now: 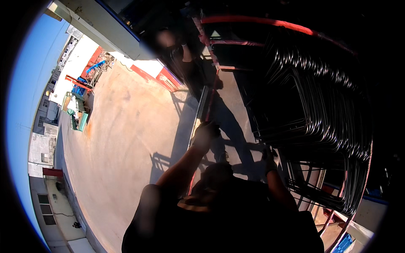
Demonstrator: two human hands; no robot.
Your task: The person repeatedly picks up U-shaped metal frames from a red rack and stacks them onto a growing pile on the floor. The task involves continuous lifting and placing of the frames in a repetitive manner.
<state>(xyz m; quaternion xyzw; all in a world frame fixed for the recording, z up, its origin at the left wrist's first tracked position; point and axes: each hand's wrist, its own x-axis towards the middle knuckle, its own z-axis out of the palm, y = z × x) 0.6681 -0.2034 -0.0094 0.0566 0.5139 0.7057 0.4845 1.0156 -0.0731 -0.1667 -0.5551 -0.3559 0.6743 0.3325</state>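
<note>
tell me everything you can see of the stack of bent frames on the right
The stack of bent frames is many slim, dark, metal-looking bars with rounded corners that glint in the light, packed closely side by side within a red-edged rack. Its far side fades into shadow. The right hand is near its left side; contact is unclear.

- Stacked metal frames sit in a rack on the right.
- The right hand is just left of the frames.
- The left hand, further left, is at a long bar.
- A co-worker is ahead, beyond the left hand.
- A container sits far left on the ground.
</note>
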